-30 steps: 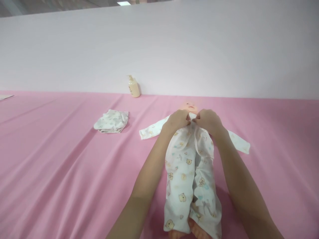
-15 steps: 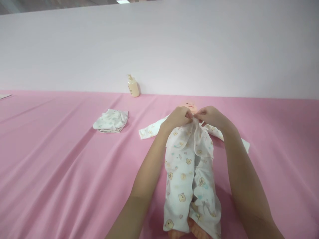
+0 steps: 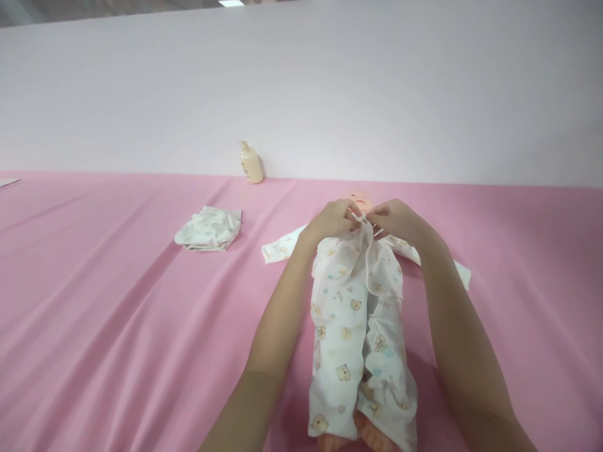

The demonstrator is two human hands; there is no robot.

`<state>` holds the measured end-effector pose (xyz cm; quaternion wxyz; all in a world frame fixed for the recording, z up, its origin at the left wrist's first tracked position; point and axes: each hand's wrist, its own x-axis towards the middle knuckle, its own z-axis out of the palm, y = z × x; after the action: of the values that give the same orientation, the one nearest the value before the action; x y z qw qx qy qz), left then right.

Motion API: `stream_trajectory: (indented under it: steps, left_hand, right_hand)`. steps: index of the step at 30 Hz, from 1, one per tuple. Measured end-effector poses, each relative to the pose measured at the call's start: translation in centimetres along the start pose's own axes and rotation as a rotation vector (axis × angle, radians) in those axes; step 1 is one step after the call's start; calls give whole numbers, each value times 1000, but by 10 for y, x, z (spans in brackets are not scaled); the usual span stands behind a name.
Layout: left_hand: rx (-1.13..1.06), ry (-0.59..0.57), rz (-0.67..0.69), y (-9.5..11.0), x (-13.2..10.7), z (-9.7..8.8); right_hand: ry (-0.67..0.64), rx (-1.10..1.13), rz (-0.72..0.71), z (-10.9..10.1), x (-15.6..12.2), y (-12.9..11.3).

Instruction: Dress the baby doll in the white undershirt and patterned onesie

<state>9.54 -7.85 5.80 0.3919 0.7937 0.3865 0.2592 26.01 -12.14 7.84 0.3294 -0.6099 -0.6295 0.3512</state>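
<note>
A pink sheet (image 3: 141, 351), drawn into long slanting creases at the near left, covers the surface, and at its near edge show the feet of a doll (image 3: 374, 434) lying on its back. Bear-print trousers (image 3: 342, 351) cover its legs, and above them the rounded front flaps of a bear-print top (image 3: 384, 270) hang over the waist, the sleeves spread flat to either side. At the neckline both hands meet over a thin white tie (image 3: 362, 218): the left hand (image 3: 332, 218), fingers curled in, pinches it, while the right hand (image 3: 398, 220) has thumb and forefinger closed at it and the other fingers loosely bent. To their left, well apart, lies a folded printed cloth (image 3: 210, 229). Just beyond the hands is the doll's head, partly covered by them. Farther back, a cream pump bottle (image 3: 252, 166) stands near a plain pale wall (image 3: 301, 94), and a flat white item (image 3: 8, 182) is cut off at the far left. Above the wall, a bright light panel (image 3: 230, 3) and a blurred strip of room show.
</note>
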Motion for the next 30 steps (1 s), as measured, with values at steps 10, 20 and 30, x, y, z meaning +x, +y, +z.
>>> stream_trajectory:
  steps: [10,20,30]
  left_hand:
    - [5,23,24,2,0,1]
    - [-84,68,28,-11,6,1]
    - [-171,84,-136,-2,3,4]
  right_hand:
    - [-17,54,13,2,5,8]
    - [-79,119,-2,3,12,16]
    - [-57,-111,22,13,8,3]
